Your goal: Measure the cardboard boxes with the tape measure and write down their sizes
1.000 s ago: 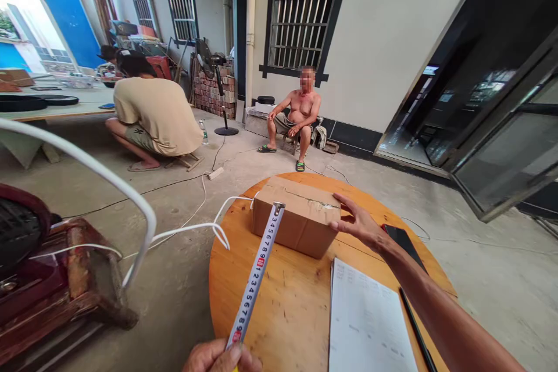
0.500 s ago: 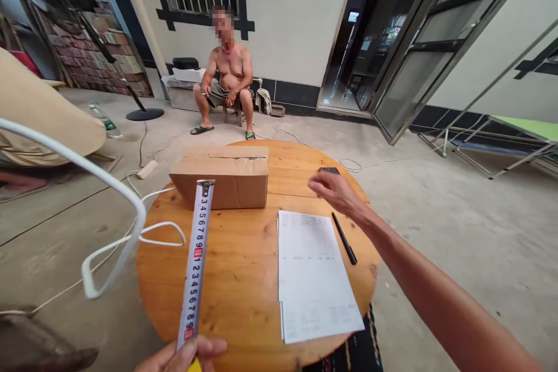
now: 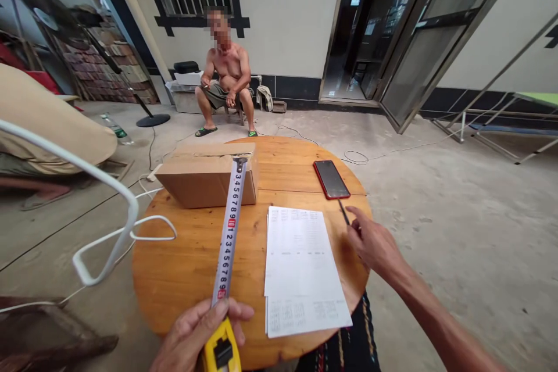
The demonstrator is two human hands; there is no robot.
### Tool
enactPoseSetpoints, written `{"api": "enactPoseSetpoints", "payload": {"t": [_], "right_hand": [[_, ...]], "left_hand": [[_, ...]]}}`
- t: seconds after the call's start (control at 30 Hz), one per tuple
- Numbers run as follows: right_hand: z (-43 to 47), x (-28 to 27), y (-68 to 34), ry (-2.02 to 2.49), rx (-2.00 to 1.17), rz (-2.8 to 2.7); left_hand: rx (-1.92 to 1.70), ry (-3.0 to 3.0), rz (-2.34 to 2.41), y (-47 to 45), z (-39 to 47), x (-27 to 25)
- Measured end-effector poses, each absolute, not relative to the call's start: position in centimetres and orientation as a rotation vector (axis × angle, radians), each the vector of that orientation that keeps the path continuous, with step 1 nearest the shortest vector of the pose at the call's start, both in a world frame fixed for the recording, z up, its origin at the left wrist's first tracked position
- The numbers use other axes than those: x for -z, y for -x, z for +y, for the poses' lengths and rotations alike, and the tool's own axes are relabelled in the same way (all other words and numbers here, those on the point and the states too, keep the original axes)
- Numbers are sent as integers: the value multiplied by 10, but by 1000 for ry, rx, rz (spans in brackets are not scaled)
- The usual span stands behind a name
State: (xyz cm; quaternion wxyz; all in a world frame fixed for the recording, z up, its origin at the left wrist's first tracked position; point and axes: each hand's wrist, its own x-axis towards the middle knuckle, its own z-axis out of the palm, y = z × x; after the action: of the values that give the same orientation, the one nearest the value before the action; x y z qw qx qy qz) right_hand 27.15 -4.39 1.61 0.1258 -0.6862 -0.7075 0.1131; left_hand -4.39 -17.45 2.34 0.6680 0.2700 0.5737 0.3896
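Head view: left hand (image 3: 196, 326) grips the tape measure (image 3: 226, 256); right hand (image 3: 375, 244) is at the pen (image 3: 344, 213), grip unclear; a loose pinch could drop it.

Surface finishes, seen from where I stand. Tape measure (image 3: 223, 344): smooth yellow casing, plastic-looking; metal blade (image 3: 228, 232) with a soft sheen. Pen (image 3: 344, 212): dark, smooth. Carton (image 3: 204, 186): matt brown cardboard. Table (image 3: 187, 267): smooth, varnished wood, faintly glossy. Sheets (image 3: 300, 279): matt white paper. Phone (image 3: 332, 179): glossy screen. Floor (image 3: 440, 226): dull, concrete-like. Patterned cloth (image 3: 355, 340): textile, matt.
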Motion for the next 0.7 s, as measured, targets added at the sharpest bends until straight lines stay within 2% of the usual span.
{"api": "enactPoseSetpoints", "payload": {"t": [0.2,0.27,0.4,0.7], "right_hand": [[-81,-18,-281,1409,-1110,-1752],[-87,-16,-273,1176,-1282,-1623],[-90,-12,-252,940,-1187,-1386],[-74,4,-234,1004,-1083,-1248]], "left_hand": [[-937,-542,1256,32,-156,-26],[-933,-556,1229,28,-146,-27],[-1000,-583,1151,22,-124,-27],[-1017,-528,1040,15,-80,-14]]}}
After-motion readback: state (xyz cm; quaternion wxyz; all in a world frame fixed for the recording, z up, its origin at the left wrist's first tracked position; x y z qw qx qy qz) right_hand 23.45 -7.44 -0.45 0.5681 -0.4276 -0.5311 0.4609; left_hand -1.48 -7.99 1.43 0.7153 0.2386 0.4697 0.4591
